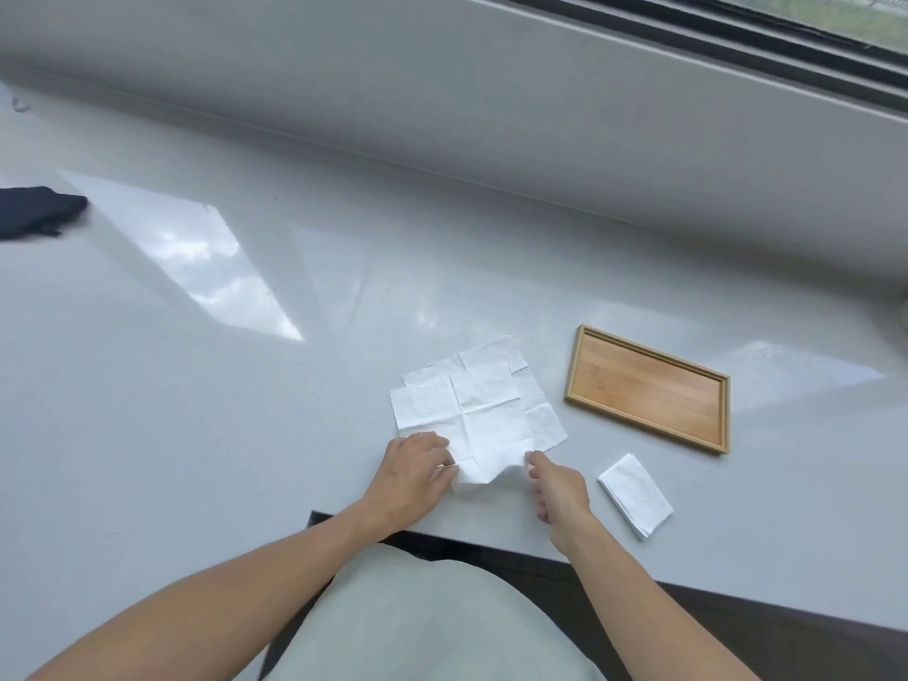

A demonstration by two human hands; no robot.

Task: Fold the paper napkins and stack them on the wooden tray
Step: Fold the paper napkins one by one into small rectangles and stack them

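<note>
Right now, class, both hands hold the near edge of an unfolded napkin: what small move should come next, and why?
Probably lift that near edge and carry it over to the far edge, halving the top napkin. The left hand and right hand already pinch it, the wooden tray holds nothing, and one folded napkin waits beside it.

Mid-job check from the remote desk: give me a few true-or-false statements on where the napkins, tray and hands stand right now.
1. The wooden tray holds a stack of napkins. False: it is bare.
2. Both hands grip the near edge of the unfolded napkin. True: left hand, right hand.
3. A folded napkin lies on the table, near the tray. True.
4. The folded napkin is left of the left hand. False: it is right of the right hand.
</note>
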